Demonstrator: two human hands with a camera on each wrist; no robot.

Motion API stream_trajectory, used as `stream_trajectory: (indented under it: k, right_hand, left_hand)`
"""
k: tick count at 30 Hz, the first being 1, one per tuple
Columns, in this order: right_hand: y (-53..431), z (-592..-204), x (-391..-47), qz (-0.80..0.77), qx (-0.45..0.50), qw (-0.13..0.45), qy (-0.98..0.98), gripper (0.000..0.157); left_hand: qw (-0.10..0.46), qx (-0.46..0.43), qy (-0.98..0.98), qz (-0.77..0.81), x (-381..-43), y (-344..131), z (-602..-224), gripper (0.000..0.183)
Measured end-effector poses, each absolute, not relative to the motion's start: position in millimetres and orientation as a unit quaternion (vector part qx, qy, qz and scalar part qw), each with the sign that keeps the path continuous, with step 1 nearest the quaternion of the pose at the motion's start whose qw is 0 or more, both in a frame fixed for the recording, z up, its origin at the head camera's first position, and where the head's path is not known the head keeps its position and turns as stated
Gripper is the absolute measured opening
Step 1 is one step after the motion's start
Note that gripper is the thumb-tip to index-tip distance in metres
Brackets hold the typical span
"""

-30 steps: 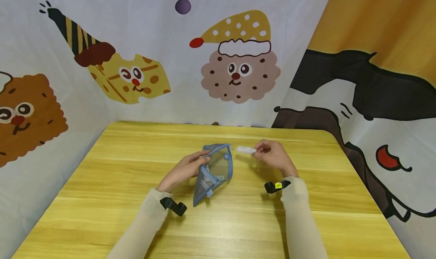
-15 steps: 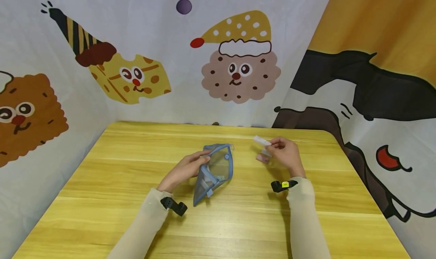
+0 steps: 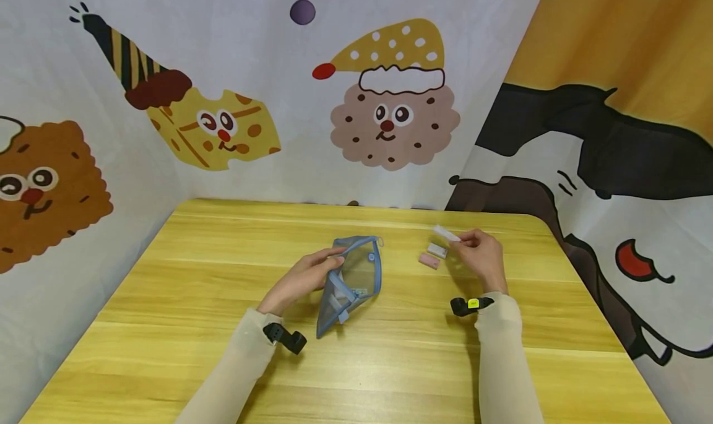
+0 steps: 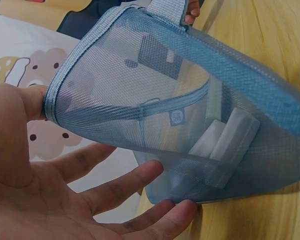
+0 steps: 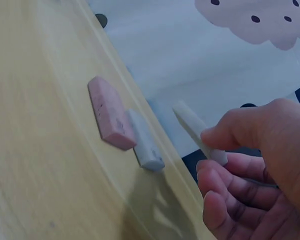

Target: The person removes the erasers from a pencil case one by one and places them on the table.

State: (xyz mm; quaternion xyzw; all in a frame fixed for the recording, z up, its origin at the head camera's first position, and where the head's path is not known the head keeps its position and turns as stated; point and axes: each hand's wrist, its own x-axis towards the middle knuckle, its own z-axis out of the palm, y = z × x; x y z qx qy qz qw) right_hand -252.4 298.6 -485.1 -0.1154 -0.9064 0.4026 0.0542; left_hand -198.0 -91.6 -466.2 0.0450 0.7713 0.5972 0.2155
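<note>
My left hand (image 3: 301,280) holds a blue mesh zip pouch (image 3: 363,269) by its rim, its mouth spread apart. In the left wrist view the thumb hooks over the rim, while the other fingers (image 4: 125,182) lie along the outside. Two white blocks (image 4: 236,137) show through the mesh inside. To the right, my right hand (image 3: 482,258) pinches a white eraser (image 3: 445,233) between thumb and fingers, above the table. Just left of that hand, a pink eraser (image 3: 429,261) and another white eraser (image 3: 437,250) lie side by side on the tabletop.
The wood-grain table (image 3: 223,238) reaches back to a cloth backdrop (image 3: 312,133) printed with cartoon food figures. A small ring (image 3: 380,241) hangs at the pouch's upper right corner. Each wrist carries a black camera.
My right hand has moved right, away from the pouch, with the white eraser tilting in its grip. The pink and white erasers on the table have come into view. My left hand stays put.
</note>
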Motion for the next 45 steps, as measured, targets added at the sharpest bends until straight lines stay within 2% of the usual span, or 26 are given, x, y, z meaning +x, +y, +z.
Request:
stream_trajectory:
  k: [12, 22, 37, 45]
  right_hand:
    - [305.6, -492.8, -250.7, 0.381, -0.134, -0.011, -0.915, 0.034]
    - [304.4, -498.3, -253.1, 0.363, -0.159, -0.017, -0.918, 0.036]
    - [302.9, -490.9, -250.9, 0.354, -0.124, -0.039, -0.926, 0.044]
    - [298.1, -484.7, -251.3, 0.400, -0.105, -0.045, -0.909, 0.046]
  left_hand:
    - [0.219, 0.042, 0.771, 0.596, -197.9, -91.0, -465.3, 0.048]
    - [0.220, 0.044, 0.766, 0.602, -196.7, -92.3, -465.2, 0.047]
    - [0.221, 0.054, 0.772, 0.593, -198.6, -92.5, -466.9, 0.050]
    - [0.221, 0.056, 0.770, 0.596, -198.8, -92.4, -466.4, 0.051]
